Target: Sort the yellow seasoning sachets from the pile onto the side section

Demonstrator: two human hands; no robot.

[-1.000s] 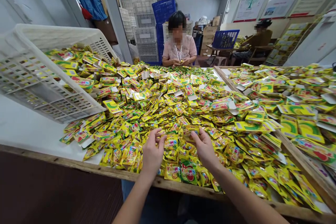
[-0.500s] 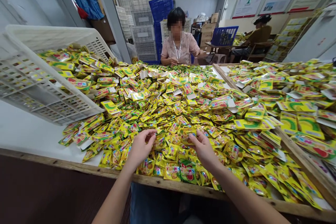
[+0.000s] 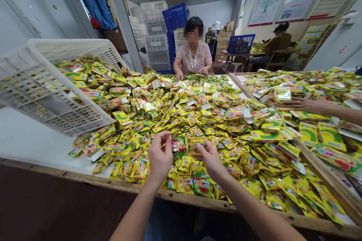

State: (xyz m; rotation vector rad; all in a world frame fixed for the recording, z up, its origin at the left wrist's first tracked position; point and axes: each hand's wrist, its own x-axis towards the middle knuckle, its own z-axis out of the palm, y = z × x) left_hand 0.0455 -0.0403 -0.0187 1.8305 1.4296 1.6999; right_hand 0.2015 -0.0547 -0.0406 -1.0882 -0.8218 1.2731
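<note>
Left hand [image 3: 160,154] and right hand [image 3: 210,160] are shown low over a heap of yellow foil sachets [image 3: 215,120] on a white surface [image 3: 25,131]. The right grip is pinched nearly shut on a yellow sachet [image 3: 195,144]. The left grip is curled, just beside a red-and-green sachet [image 3: 178,146]; its fingers may hide a held sachet. Far left of the grips, a white plastic crate [image 3: 56,90] lies tipped, its open top facing the sachets. Right of the grips, a wooden-rimmed tray [image 3: 325,169] holds more sachets, and a second person's hand [image 3: 305,104] lies among them.
</note>
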